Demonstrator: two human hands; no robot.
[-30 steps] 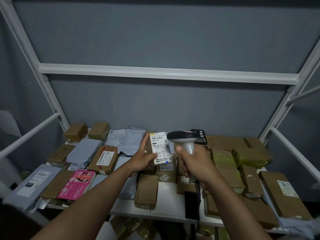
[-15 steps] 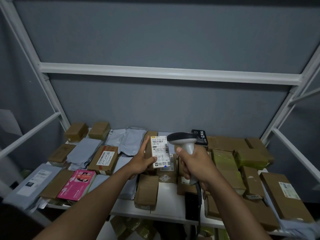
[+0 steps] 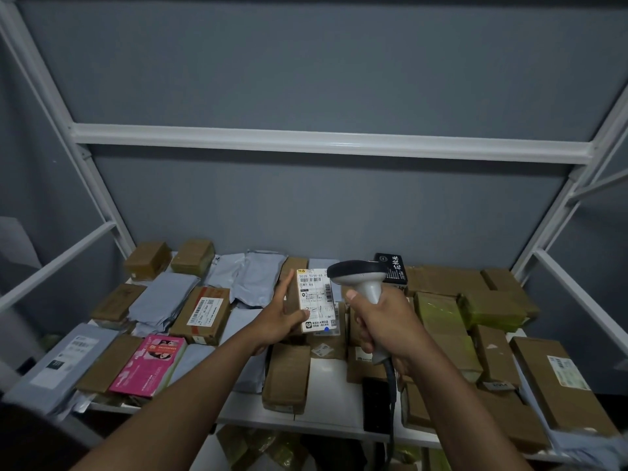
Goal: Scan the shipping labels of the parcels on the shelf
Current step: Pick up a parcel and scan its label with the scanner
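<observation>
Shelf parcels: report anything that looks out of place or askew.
The pink box is the only brightly printed one among the brown cartons and grey mailers. The grey mailers lie crumpled and overlapping. A brown parcel juts toward the shelf front edge. No damage is visible.

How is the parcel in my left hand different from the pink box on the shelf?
The brown cardboard parcel is held upright by the left hand, its white shipping label facing the camera; the pink printed box lies flat on the white shelf and shows no label. Both are rectangular boxes.
</observation>
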